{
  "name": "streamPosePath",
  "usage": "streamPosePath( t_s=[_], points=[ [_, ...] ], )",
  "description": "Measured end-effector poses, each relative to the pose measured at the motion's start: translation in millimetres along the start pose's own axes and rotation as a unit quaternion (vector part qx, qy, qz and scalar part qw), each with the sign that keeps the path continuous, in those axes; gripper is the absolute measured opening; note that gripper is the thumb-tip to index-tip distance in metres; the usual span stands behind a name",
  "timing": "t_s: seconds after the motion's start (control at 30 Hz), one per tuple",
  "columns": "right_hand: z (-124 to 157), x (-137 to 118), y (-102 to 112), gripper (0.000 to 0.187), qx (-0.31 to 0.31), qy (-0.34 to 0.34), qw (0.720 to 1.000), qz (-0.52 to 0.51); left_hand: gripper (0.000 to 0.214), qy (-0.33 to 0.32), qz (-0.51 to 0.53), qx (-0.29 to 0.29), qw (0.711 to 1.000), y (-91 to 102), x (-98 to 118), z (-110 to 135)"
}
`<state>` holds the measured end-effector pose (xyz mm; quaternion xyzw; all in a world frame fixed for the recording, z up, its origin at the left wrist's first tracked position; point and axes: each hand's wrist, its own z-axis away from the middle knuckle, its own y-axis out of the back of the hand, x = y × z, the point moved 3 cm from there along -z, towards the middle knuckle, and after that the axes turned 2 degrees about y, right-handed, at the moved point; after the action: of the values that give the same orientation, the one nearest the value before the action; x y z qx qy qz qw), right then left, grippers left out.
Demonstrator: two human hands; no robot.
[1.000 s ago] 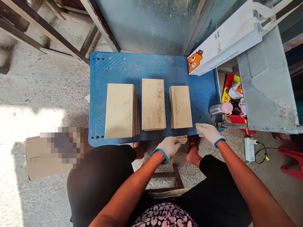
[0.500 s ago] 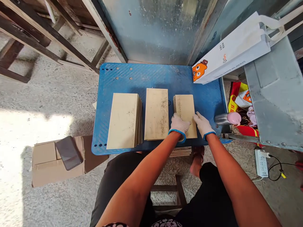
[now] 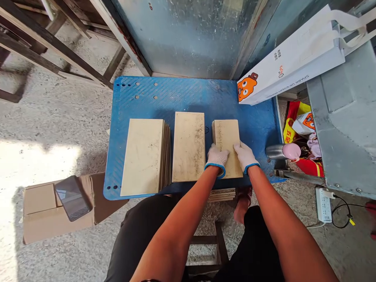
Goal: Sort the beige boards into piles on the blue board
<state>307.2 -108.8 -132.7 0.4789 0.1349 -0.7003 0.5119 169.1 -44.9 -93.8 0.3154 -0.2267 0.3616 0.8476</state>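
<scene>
- Pallet (image 3: 164,94), blue plastic with drilled holes, sits low against a scratched metal panel (image 3: 188,35); concrete floor (image 3: 58,117) all round, wooden frame (image 3: 53,43) at upper left
- Left tile stack (image 3: 142,156), middle tile stack (image 3: 188,147), right tile stack (image 3: 227,135) in a row on the pallet, beige and dusty, just apart from each other
- Floor tile stack (image 3: 221,194) on the floor, just past the pallet's near edge, partly under the right forearm
- Paper bag (image 3: 289,58) with orange cartoon lies on the pallet's far right corner
- Steel flask (image 3: 282,151) with pink cap near the pallet's right edge; gray sheet-metal bin (image 3: 343,117) to the right
- Phone (image 3: 72,197) on cardboard box (image 3: 53,207) at left; power strip (image 3: 323,204) on the floor at right
- Left hand (image 3: 216,158), right hand (image 3: 245,156) in white knit gloves, blue cuffs, both on the near end of the right tile stack, close but apart; arms reach forward; firm grip or not, cannot tell
</scene>
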Motion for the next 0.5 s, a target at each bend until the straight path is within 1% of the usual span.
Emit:
streamPosePath(
  t_s=[0.13,0.4,0.5],
  points=[
    [3.1,-2.7,0.1,0.051,0.011,-0.006,1.000,-0.016,0.045,-0.002,0.000,-0.008,1.000,-0.9,-1.2,-0.2],
    [18.4,-18.2,-4.8,0.047,-0.026,-0.024,0.993,-0.114,0.058,0.010,-0.002,-0.027,1.000,3.5,1.3,7.4],
    [21.7,-19.6,-4.1,0.046,-0.014,-0.031,0.993,-0.110,0.060,0.006,0.003,-0.025,1.000,3.2,0.2,8.6]
  ],
)
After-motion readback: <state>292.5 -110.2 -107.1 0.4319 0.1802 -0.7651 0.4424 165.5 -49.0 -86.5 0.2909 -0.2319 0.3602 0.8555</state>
